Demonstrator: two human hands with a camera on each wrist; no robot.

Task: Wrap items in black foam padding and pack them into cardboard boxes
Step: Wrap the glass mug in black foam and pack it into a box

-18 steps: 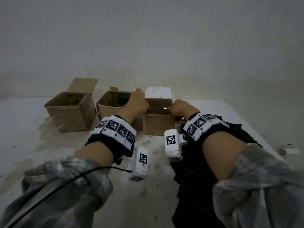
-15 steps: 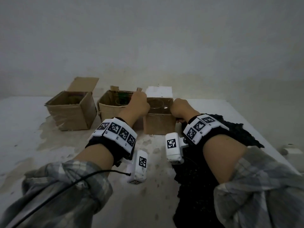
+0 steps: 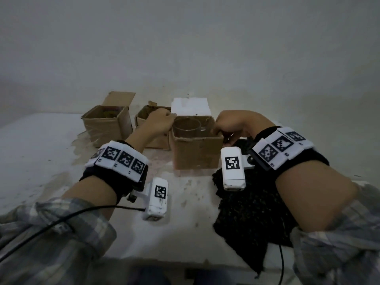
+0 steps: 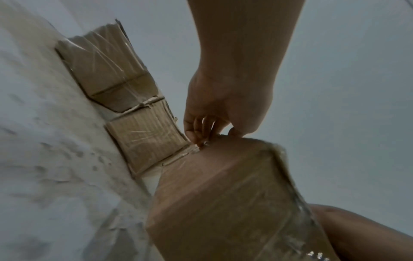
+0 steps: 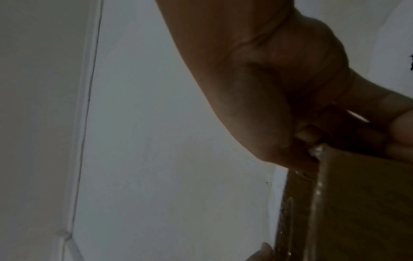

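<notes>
Two open brown cardboard boxes (image 3: pixel 107 125) stand at left on the white table (image 3: pixel 41 153). The left hand (image 3: pixel 159 123) pinches the left rim of a third open brown cardboard box (image 3: pixel 196 154). Inside it a clear glass cylinder (image 3: pixel 186 126) stands upright, long axis vertical, mouth up. The right hand (image 3: pixel 232 123) apparently grips the right rim. Black foam padding (image 3: pixel 253 206) lies flat at right.

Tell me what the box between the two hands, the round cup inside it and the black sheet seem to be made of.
Box: brown cardboard, matte, with glossy clear tape along the edges. Cup: see-through with a shiny rim, so glass or clear plastic; I cannot tell which. Black sheet: soft, speckled and ragged-edged, probably foam.
</notes>
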